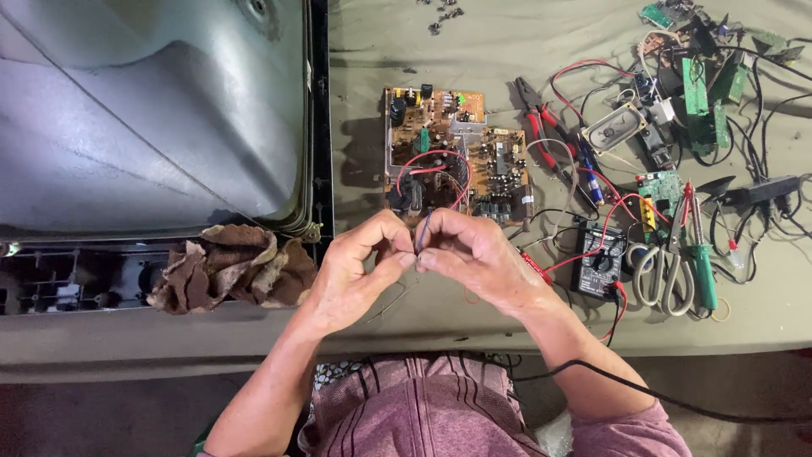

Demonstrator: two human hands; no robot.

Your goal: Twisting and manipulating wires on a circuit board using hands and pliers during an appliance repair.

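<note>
Pinching a thin blue wire (422, 232), left hand (355, 271), right hand (478, 258), brown circuit board (457, 152) behind

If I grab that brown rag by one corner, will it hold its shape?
Probably not. The brown rag lies crumpled in soft folds, so it would likely droop and unfold. It looks thin and frayed, so probably light. It rests partly on the set's black frame and might snag there.
</note>
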